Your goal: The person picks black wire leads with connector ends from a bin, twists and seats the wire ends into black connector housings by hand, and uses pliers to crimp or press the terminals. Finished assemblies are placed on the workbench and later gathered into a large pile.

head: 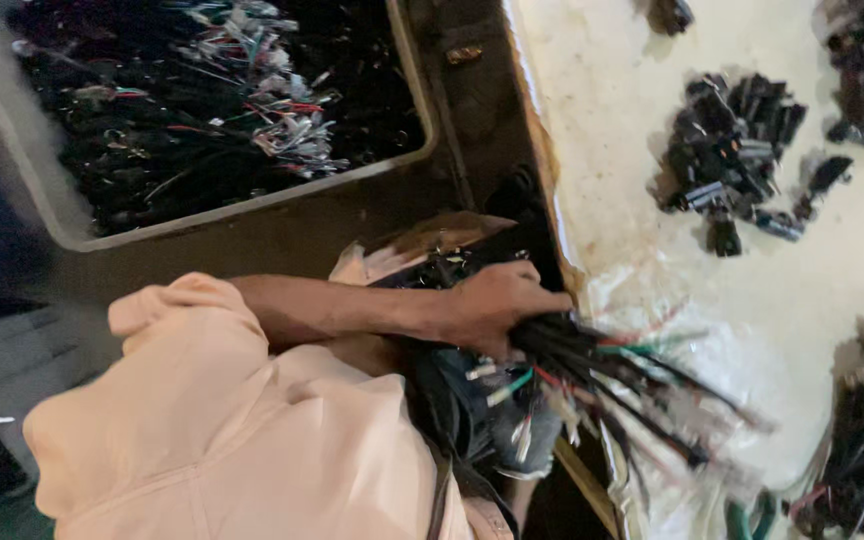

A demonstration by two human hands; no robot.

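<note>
Only one hand (pixel 497 305) shows, whichever it is, clenched around a bundle of wires (pixel 612 375) at the edge of the pale worktop (pixel 802 300). Bundle's long axis runs from the fist down and outward across the worktop, loose ends fanning away. Beyond the bundle, a heap of black connectors (pixel 737 150) on the worktop. Grey bin of wires (pixel 212 110) well apart, past the forearm. No labels or signs legible.

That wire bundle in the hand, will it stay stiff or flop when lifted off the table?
Probably floppy: the wire bundle fans out loosely past the hand, its ends splaying over the table. Single wires may slip out, since nothing visibly ties them.
</note>
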